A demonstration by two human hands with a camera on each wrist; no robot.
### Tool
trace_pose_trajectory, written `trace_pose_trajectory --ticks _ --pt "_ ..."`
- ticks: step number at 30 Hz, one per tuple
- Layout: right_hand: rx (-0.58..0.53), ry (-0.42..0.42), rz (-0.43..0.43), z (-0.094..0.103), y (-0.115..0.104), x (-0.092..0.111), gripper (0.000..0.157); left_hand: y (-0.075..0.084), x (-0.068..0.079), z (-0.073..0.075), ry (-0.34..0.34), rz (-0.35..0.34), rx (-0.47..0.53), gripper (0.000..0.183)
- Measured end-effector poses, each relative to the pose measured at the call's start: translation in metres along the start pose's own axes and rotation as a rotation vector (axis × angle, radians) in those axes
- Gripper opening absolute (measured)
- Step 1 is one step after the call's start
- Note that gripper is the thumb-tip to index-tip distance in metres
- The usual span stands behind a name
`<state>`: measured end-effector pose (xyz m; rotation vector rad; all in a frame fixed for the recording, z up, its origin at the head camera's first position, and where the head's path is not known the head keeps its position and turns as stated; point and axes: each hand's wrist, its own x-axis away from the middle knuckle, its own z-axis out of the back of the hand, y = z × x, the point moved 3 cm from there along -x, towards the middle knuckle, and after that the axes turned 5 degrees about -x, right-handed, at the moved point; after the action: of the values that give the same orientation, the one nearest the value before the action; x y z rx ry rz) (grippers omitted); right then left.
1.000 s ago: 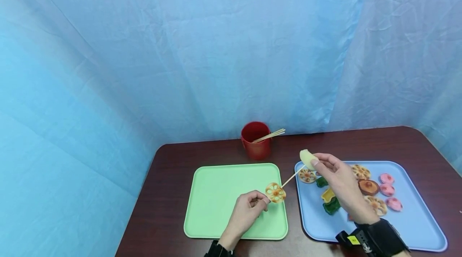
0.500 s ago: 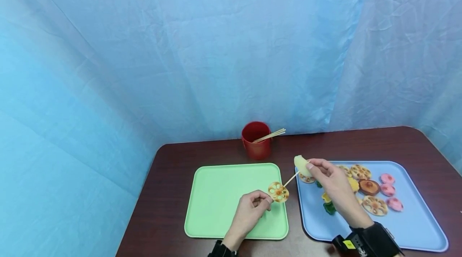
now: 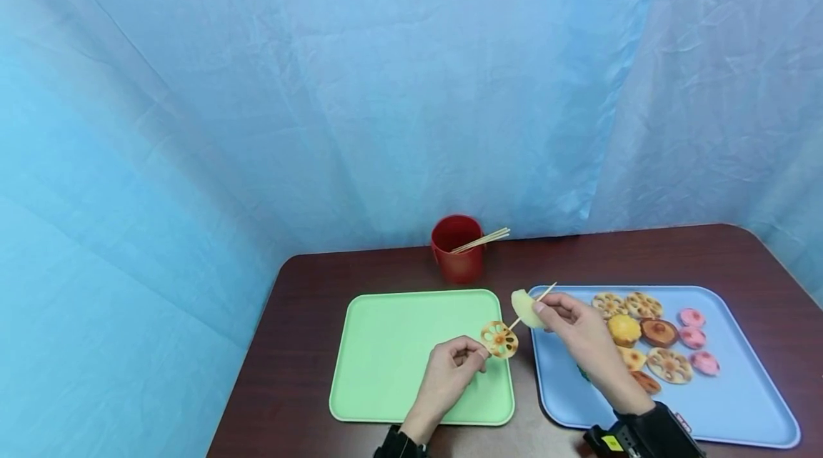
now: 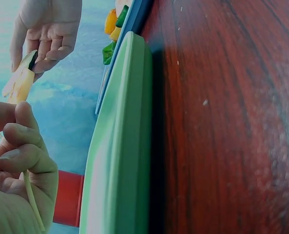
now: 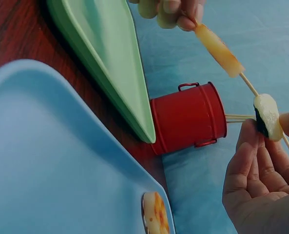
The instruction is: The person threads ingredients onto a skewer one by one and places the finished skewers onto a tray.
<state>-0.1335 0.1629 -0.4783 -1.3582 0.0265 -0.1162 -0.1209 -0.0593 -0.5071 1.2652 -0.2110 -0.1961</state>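
Note:
My left hand (image 3: 446,376) pinches a wooden skewer (image 5: 249,85) just below a browned lotus root slice (image 3: 499,340) threaded on it, over the right side of the green tray (image 3: 392,358). Farther up the skewer sits a pale slice (image 3: 524,308) with a dark green rind, which my right hand (image 3: 579,336) pinches between thumb and fingers. The skewer's tip sticks out past this slice. In the right wrist view, a stretch of bare stick separates the two pieces. The skewer's lower end shows under the left fingers in the left wrist view.
A blue tray (image 3: 739,408) on the right bears lotus root slices (image 3: 670,366), a mushroom cap (image 3: 659,333), a yellow piece (image 3: 624,330) and pink round pieces (image 3: 705,363). Behind the green tray stands a red bucket (image 3: 458,265) with several skewers (image 3: 485,239) leaning in it.
My right hand has moved down and left with the pale slice, sliding it along the skewer toward the lotus root slice; the tip now pokes out beyond it. The left hand has shifted slightly right.

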Motion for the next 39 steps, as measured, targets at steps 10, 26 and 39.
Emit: trace_pose_trajectory --ticks 10,26,39 --pt "0.069 -0.012 0.003 -0.007 0.001 0.002 0.051 0.001 -0.002 0.000 0.006 -0.005 -0.039 0.025" --pt "0.116 -0.069 0.045 0.000 -0.002 -0.001 0.050 0.000 -0.002 0.004 0.032 0.017 -0.056 0.021" --pt "0.528 -0.180 0.217 0.036 -0.007 -0.034 0.037 -0.003 -0.003 0.014 0.071 0.009 -0.055 0.022"
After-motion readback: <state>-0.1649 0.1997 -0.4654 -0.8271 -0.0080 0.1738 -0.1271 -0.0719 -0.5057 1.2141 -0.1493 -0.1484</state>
